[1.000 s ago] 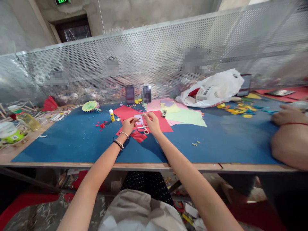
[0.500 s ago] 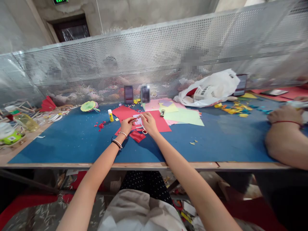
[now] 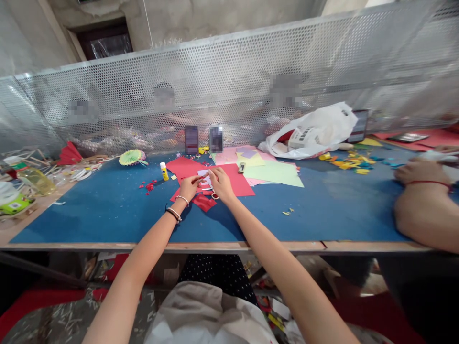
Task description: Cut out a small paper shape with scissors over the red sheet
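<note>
My left hand (image 3: 189, 187) is closed in a pinch on a small folded piece of red paper (image 3: 198, 180). From the other side my right hand (image 3: 221, 184) meets it, thumb and fingers pinched at the piece's right end; the exact contact is too small to see. Just below the hands lie a pale lilac paper (image 3: 203, 172) and scissors (image 3: 214, 196), of which one handle loop shows by my right wrist. Under them is a large red sheet (image 3: 243, 184), with a loose red paper (image 3: 204, 202) in front of it.
A glue stick (image 3: 164, 171) stands left of my hands, near red scraps (image 3: 149, 186) and a pleated paper fan (image 3: 131, 157). Two phones (image 3: 191, 140) lean at the mesh partition (image 3: 229, 86). Pastel sheets (image 3: 276, 176) and a white bag (image 3: 319, 134) lie to the right, before a co-worker's arm (image 3: 423, 205).
My hands stay together over the red sheet, with only slight finger movement. The view has shifted a little. At the right, the co-worker's hand has moved slightly left.
</note>
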`<action>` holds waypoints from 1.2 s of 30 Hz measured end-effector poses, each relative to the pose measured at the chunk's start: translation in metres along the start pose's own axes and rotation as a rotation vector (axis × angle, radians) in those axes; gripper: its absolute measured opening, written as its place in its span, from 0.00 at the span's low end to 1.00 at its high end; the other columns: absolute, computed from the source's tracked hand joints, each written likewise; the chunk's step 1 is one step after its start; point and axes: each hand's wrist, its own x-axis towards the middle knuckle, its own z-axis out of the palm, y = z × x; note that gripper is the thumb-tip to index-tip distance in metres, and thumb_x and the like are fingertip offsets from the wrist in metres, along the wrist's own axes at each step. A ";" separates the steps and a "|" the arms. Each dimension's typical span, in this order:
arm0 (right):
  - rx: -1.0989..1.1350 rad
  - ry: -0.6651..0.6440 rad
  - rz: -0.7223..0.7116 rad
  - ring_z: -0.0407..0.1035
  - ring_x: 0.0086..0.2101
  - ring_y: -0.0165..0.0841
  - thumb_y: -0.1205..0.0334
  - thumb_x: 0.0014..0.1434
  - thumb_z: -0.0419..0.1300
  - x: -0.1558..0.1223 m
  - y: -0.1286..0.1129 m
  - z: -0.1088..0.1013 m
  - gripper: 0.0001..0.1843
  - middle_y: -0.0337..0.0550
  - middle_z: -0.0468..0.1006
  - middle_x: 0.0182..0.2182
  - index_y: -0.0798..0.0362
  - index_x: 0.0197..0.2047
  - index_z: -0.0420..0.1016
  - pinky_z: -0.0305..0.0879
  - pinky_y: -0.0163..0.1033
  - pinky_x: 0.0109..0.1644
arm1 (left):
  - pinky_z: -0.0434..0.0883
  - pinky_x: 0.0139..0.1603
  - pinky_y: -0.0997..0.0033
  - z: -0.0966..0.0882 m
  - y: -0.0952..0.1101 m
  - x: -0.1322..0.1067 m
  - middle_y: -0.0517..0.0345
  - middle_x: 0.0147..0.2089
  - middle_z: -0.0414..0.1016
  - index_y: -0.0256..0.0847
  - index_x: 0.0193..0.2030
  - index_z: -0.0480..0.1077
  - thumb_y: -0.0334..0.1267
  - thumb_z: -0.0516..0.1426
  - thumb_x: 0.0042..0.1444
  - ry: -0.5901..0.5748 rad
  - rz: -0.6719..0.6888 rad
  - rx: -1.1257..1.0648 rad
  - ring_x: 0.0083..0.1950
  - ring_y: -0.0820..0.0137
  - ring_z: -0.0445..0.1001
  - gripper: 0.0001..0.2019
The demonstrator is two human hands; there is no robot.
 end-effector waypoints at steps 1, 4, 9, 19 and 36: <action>0.007 -0.004 0.001 0.68 0.39 0.38 0.43 0.64 0.42 0.000 0.000 0.000 0.27 0.47 0.71 0.34 0.51 0.33 0.75 0.62 0.43 0.48 | 0.67 0.35 0.74 0.000 -0.001 0.000 0.54 0.29 0.79 0.36 0.39 0.78 0.34 0.58 0.54 -0.005 0.002 0.004 0.28 0.72 0.72 0.09; 0.007 -0.012 0.013 0.68 0.39 0.38 0.44 0.64 0.42 -0.001 0.001 0.001 0.27 0.47 0.71 0.34 0.51 0.32 0.75 0.62 0.43 0.49 | 0.67 0.34 0.74 0.000 -0.002 0.001 0.54 0.29 0.79 0.36 0.39 0.78 0.35 0.57 0.54 -0.018 0.013 0.012 0.28 0.72 0.72 0.09; -0.025 0.004 0.002 0.68 0.40 0.39 0.53 0.64 0.45 0.000 0.003 0.001 0.19 0.47 0.71 0.35 0.51 0.34 0.74 0.62 0.43 0.48 | 0.68 0.35 0.73 0.000 -0.003 0.000 0.51 0.32 0.79 0.36 0.40 0.78 0.35 0.58 0.54 -0.041 0.004 0.002 0.29 0.71 0.73 0.10; -0.068 -0.033 0.015 0.66 0.36 0.38 0.63 0.54 0.51 -0.002 0.009 0.002 0.09 0.47 0.71 0.37 0.53 0.37 0.70 0.64 0.44 0.43 | 0.69 0.37 0.71 0.000 -0.003 0.001 0.51 0.34 0.80 0.36 0.41 0.78 0.34 0.58 0.54 -0.025 -0.026 -0.018 0.32 0.69 0.75 0.10; -0.121 -0.067 -0.049 0.67 0.37 0.37 0.67 0.54 0.52 -0.002 0.012 0.003 0.08 0.45 0.71 0.36 0.51 0.36 0.71 0.65 0.43 0.42 | 0.69 0.32 0.74 -0.004 0.011 -0.005 0.49 0.35 0.80 0.33 0.41 0.77 0.44 0.58 0.54 -0.097 -0.074 -0.085 0.33 0.68 0.75 0.16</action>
